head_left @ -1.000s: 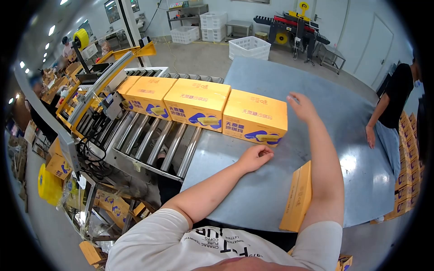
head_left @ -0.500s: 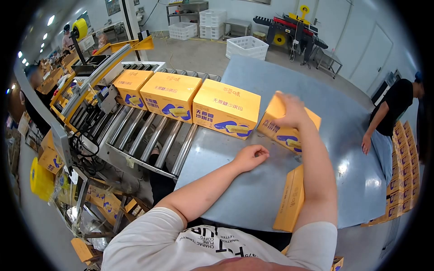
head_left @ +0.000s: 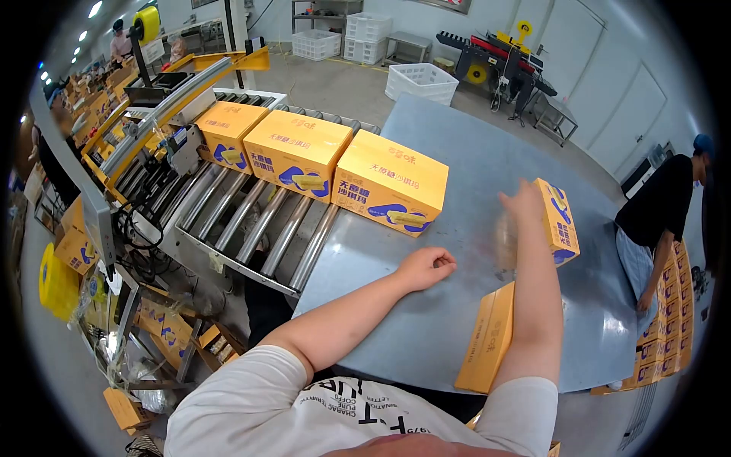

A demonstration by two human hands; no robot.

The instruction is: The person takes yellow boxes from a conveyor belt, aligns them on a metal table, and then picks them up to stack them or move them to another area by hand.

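While the left hand rests curled and empty on the gray tabletop, the right hand lays its open fingers flat against a yellow box standing on the tabletop's far side.

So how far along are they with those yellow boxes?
Done, seemingly: stacked boxes stand right of the grey table. In hand: the right hand is against one yellow box on that table, while the left hand rests fisted. Left: three queued boxes along the roller conveyor, plus another box at the near edge.
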